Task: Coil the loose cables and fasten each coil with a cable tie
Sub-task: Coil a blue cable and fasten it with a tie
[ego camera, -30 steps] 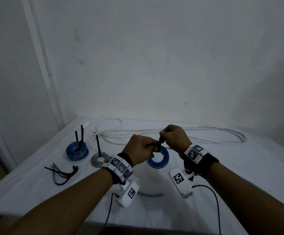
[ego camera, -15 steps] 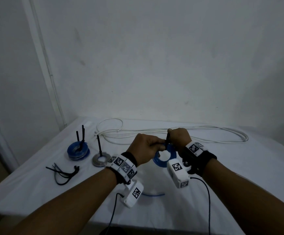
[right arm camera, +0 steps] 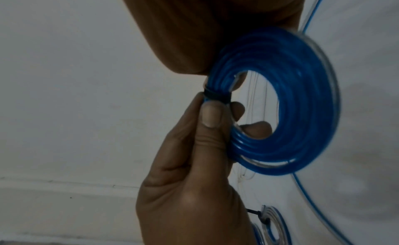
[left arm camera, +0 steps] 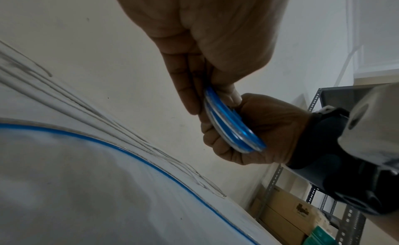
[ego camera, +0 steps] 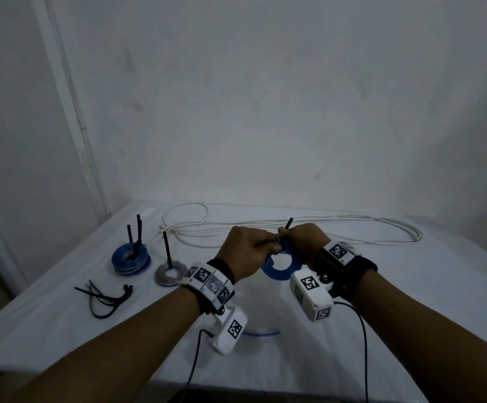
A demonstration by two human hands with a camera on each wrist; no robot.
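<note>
Both hands hold a small blue cable coil (ego camera: 280,271) upright above the middle of the white table (ego camera: 410,301). My left hand (ego camera: 251,251) pinches its rim, thumb (right arm camera: 212,115) on one face and fingers through the hole. My right hand (ego camera: 306,239) is curled round the opposite edge of the coil (left arm camera: 233,129). A black cable tie (right arm camera: 215,95) bands the coil (right arm camera: 302,129) just above the left thumb. Its tail (ego camera: 288,223) sticks up beside the right hand's fingers.
At the left stand a tied blue coil (ego camera: 131,261) and a grey coil (ego camera: 169,273), tie tails upright. Spare black ties (ego camera: 105,295) lie near the left edge. A long loose white cable (ego camera: 381,225) sprawls along the back. The coil's loose blue end (ego camera: 261,333) trails on the cloth.
Both hands have risen slightly and drawn together with the coil. My right wrist has rolled inward, and the tie tail now pokes up beside the right hand's fingers.
</note>
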